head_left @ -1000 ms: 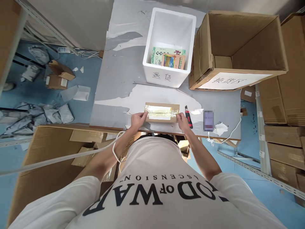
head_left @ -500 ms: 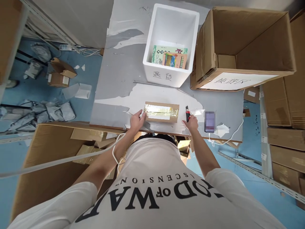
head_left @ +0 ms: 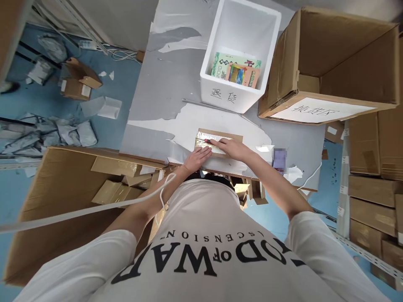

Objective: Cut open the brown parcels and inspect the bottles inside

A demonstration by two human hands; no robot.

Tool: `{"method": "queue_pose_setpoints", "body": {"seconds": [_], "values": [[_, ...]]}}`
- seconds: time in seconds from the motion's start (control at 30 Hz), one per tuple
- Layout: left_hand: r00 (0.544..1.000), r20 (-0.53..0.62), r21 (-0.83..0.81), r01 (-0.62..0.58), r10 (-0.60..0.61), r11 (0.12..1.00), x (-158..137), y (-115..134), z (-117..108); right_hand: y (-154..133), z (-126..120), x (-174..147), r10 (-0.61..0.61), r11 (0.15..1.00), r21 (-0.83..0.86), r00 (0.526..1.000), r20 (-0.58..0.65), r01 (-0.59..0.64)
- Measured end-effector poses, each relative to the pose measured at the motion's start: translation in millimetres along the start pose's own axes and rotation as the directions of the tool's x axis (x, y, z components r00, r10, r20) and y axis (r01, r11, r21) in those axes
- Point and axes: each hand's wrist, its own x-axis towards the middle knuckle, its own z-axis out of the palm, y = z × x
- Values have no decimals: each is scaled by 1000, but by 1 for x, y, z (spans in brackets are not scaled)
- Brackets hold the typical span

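Note:
A small taped cardboard box (head_left: 236,137) with a white label lies flat on the table before me. My right hand (head_left: 232,148) reaches across its top, closed around a red and black utility knife (head_left: 208,141). The knife points left over the taped end; whether its tip cuts into the tape is too small to tell. With fingers stretched out, my left hand (head_left: 197,157) lies against the front left part of the box, just below the knife. The right hand covers much of the label.
Behind the box stands a white foam box (head_left: 220,95) with booklets (head_left: 242,75) inside. A large open carton (head_left: 285,102) is to its right. A phone (head_left: 279,159) and torn paper lie at the right. A big carton (head_left: 34,201) with flattened boxes sits lower left.
My right hand has brought the utility knife from the table's right side leftward onto the box. My left hand has shifted from the box's left end to its front edge.

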Motion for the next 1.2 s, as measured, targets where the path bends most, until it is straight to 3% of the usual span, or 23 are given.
{"method": "queue_pose_setpoints", "body": {"seconds": [0.17,0.4,0.5,0.67,0.83,0.9,0.97,1.03,1.1,1.2], "values": [[999,-51,14,-10,11,1000,-1,1,6,-10,-13,16,-38,984,-170,991,131,61],[999,-46,-6,19,-20,1000,1,0,8,-11,-20,10,34,942,-332,977,209,38],[999,-40,5,30,-30,1000,2,3,5,3,-23,-15,69,933,-360,973,218,14],[995,-5,-17,100,-100,995,7,3,4,46,-28,-92,220,915,-385,950,221,-122],[992,50,-31,116,-114,993,9,0,-1,66,-21,-145,239,928,-323,963,126,-188],[992,85,-29,98,-96,995,9,1,-8,67,-12,-157,262,947,-194,965,10,-255],[990,114,-26,85,-81,996,12,3,-18,64,4,-165,358,934,59,918,-168,-353],[987,137,5,86,-86,996,21,4,-30,57,26,-166,536,812,418,804,-259,-407],[979,157,79,121,-133,989,35,3,-40,45,51,-158,694,575,728,693,-194,-373],[948,208,198,200,-240,960,61,-4,-47,23,83,-135,782,295,917,620,-68,-270]]}}
